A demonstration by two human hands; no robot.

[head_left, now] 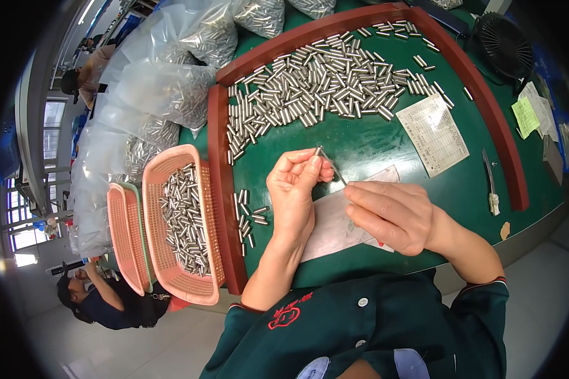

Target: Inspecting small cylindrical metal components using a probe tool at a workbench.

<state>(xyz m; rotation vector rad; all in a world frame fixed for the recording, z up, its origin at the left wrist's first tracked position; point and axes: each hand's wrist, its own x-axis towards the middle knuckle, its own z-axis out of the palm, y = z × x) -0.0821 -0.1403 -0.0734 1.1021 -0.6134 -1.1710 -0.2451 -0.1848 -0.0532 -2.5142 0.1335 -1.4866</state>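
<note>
My left hand (297,180) pinches a small metal pin (317,151) upright between thumb and fingertips, above the green table. In my right hand (392,215) is a thin metal rod-like tool (335,169), slanting up to the left. Its tip meets or nearly meets the pin's top; I cannot tell which. Most of the tool is hidden in the hand, and a bit of red shows under the palm. Beneath both hands lies a whitish cloth (325,234). Beyond them spreads a large heap of short, shiny metal pins (316,82).
A dark red wooden rail (218,145) borders the work area. To its left stand pink baskets (150,208), one filled with pins, and several clear bags (189,95) of metal parts. A paper form (433,136), tweezers (489,180) and a black fan (502,44) are on the right.
</note>
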